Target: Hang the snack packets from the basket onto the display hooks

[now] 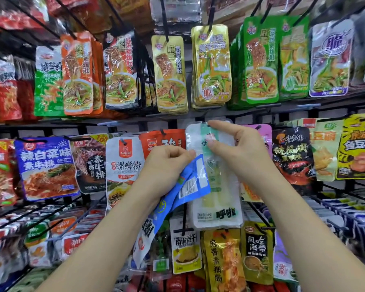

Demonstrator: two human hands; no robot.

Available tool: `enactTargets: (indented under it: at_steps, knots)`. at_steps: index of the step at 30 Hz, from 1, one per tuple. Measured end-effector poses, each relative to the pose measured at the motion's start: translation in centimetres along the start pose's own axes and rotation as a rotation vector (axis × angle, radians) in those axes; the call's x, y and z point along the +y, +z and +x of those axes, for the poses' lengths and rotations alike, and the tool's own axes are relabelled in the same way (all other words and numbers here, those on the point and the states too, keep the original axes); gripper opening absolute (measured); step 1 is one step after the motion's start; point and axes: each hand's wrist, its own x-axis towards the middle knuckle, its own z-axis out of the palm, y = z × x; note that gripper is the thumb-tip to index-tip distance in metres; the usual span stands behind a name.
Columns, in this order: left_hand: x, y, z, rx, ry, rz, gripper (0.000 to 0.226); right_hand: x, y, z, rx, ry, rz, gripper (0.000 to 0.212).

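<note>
Pinching white packet (217, 199) top edge with right grip (238, 148) | left grip (169, 163) clamped on blue packets (195, 180) | rack (135, 121) crowded

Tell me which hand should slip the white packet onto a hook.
Right. The right hand pinches the white packet at its top edge, level with the tops of the hanging neighbours. The left hand is lower and grips the blue packets.
</note>
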Motion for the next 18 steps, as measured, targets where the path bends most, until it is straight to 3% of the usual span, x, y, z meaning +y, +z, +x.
enactTargets:
  at_steps: [6,9,14,18]
  knots:
    - [-0.7,0.1,0.3,0.021,-0.005,0.072,0.026,-0.1,-0.3,-0.2,0.001,-0.056,-0.281,0.039]
    - [-0.8,0.2,0.5,0.116,0.061,0.208,0.007,0.2,-0.3,-0.8,0.055,-0.118,-0.524,0.047]
    - [-1.7,-0.2,-0.8,0.055,0.23,0.675,0.073,1.1,-0.3,-3.6,-0.004,-0.052,-0.837,0.091]
    - [-2.8,0.3,-0.5,-0.046,0.158,0.824,0.088,1.9,0.1,-5.6,-0.217,0.031,-0.877,0.121]
